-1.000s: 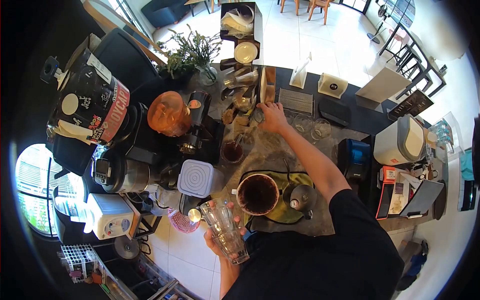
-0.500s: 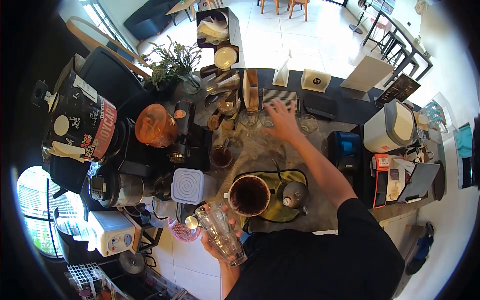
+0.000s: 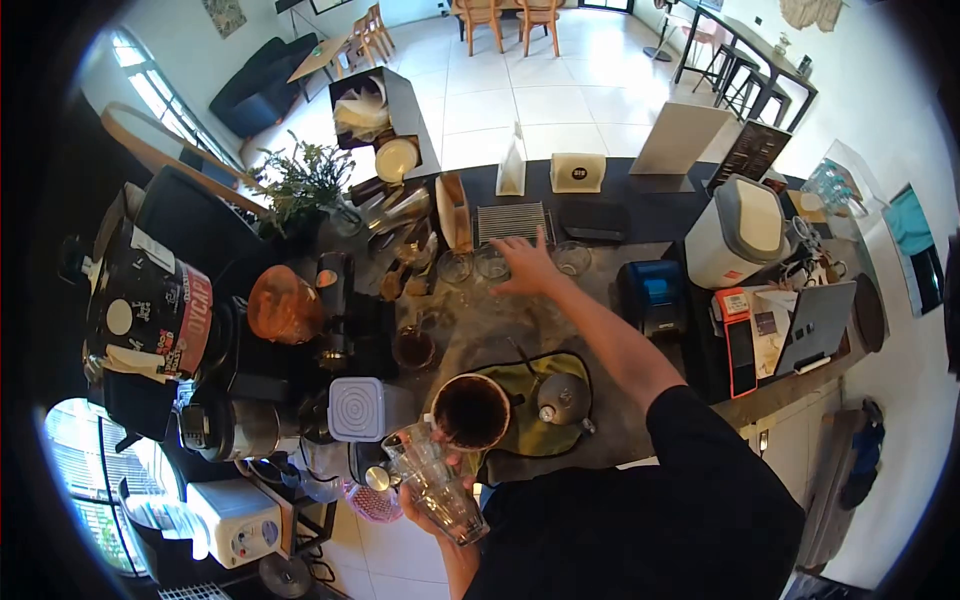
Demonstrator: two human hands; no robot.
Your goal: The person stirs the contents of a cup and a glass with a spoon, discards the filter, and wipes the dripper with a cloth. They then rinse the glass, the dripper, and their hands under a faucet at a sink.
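Note:
A stack of clear drinking glasses (image 3: 432, 482) is gripped in my left hand (image 3: 418, 508), tilted beside the counter's near edge. My right hand (image 3: 527, 268) stretches over the counter with fingers spread, its fingertips at the middle one of a row of clear glasses (image 3: 491, 262). To the left of that stands another glass (image 3: 455, 267), and a third glass (image 3: 572, 260) is right of my hand. Just beyond the held stack sits a filter with dark coffee grounds (image 3: 472, 410). A metal kettle (image 3: 563, 398) rests on a green cloth (image 3: 518, 437).
A glass of dark liquid (image 3: 414, 348) stands left of centre. A square-lidded container (image 3: 358, 410) and coffee grinder (image 3: 286, 304) line the left side. Right are a blue-black dispenser (image 3: 652, 298), a white bin (image 3: 737, 235) and a tablet (image 3: 815, 326). A drip grate (image 3: 510, 222) lies behind the glasses.
My right hand has come down closer to the middle glass, fingers still spread. The left hand keeps hold of the stacked glasses. The camera view has tilted up and shifted.

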